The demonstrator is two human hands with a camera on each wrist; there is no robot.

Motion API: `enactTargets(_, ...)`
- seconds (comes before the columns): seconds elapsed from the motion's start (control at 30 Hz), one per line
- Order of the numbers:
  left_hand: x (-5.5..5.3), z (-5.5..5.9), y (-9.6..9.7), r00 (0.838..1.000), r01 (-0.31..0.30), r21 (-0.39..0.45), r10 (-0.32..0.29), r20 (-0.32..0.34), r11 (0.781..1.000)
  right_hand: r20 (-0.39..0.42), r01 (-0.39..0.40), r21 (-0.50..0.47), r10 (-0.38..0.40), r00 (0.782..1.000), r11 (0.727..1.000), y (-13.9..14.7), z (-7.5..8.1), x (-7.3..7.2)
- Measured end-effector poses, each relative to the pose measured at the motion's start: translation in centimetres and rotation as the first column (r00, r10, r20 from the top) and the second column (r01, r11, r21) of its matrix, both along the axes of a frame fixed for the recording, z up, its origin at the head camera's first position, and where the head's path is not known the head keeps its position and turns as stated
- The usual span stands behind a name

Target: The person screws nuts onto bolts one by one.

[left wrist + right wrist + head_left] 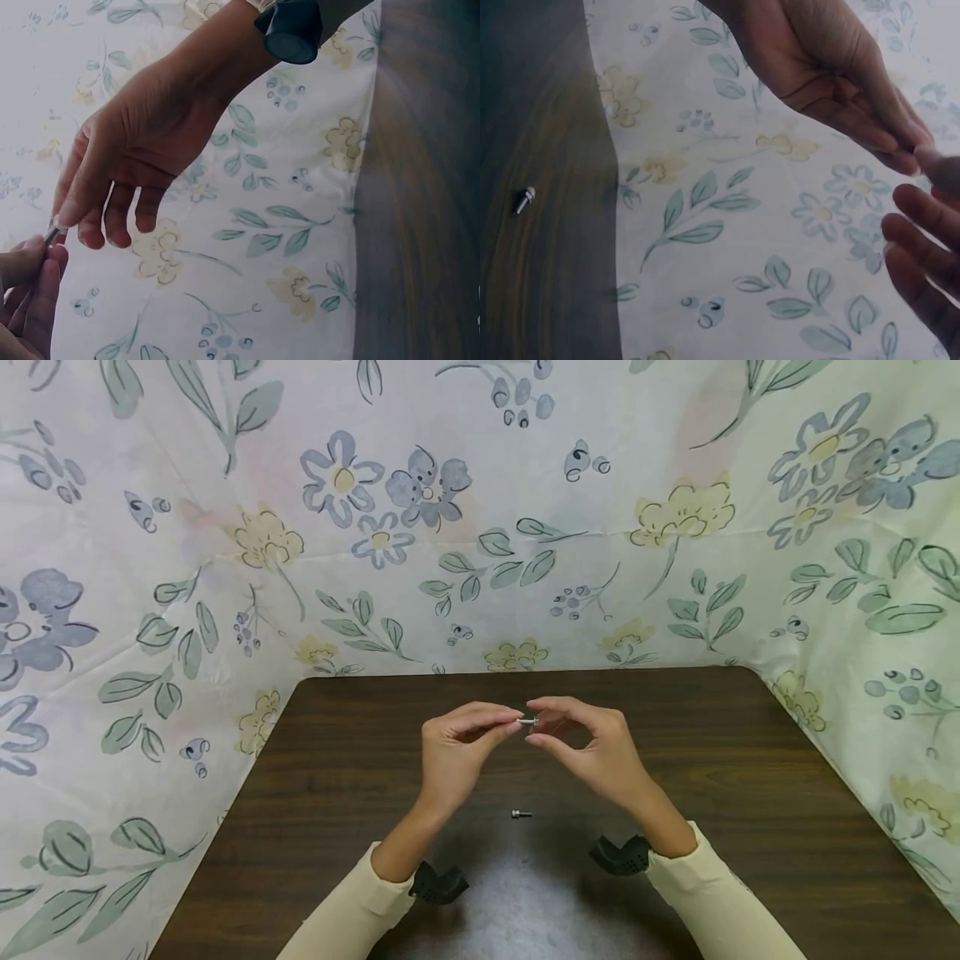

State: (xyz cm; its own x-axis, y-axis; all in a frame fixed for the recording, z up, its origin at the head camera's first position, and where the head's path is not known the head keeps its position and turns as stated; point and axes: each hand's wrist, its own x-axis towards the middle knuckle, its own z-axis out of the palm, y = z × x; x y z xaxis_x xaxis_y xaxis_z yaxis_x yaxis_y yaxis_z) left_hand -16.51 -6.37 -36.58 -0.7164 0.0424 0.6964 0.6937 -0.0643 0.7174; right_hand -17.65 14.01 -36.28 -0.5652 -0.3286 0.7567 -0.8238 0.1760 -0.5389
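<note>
A small silver bolt (529,722) lies level between the two hands, a wider part at its right end. My left hand (453,747) pinches its left end between thumb and fingertips. My right hand (600,747) curves around the right end, thumb and index finger apart above and below it in the head view. In the left wrist view the bolt (52,234) spans from the left fingertips (34,244) to the right thumb (71,210); whether that thumb touches it I cannot tell. The right wrist view hides the bolt behind fingers.
A second small bolt (521,814) lies on the dark wooden table (337,827), nearer the body than the hands. Floral cloth (480,510) hangs behind the table and along both sides. Black wrist cameras (438,885) sit under both cuffs.
</note>
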Motion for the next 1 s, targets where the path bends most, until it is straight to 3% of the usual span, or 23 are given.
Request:
enactTargets(0.33, -0.07, -0.02, -0.14, 0.999, 0.046, 0.001, -0.046, 0.012, 0.999, -0.111, -0.011, -0.048, 0.006, 0.994, 0.999, -0.13, 0.06, -0.05)
enactTargets(0.6, -0.11, 0.0, -0.06, 0.997, 0.077, 0.006, -0.078, 0.013, 0.997, -0.019, 0.035, -0.019, -0.036, 0.999, 0.999, -0.23, -0.32, -0.01)
enactTargets(0.8, -0.05, 0.09, 0.06, 0.997, 0.073, 0.006, -0.073, 0.022, 0.997, 0.005, 0.09, -0.007, -0.089, 0.996, 0.996, -0.49, -0.33, -0.1)
enactTargets(1.0, 0.06, -0.02, -0.19, 0.998, 0.049, 0.008, -0.049, 0.027, 0.999, -0.01, 0.058, -0.022, -0.058, 0.998, 0.998, -0.19, -0.16, 0.12)
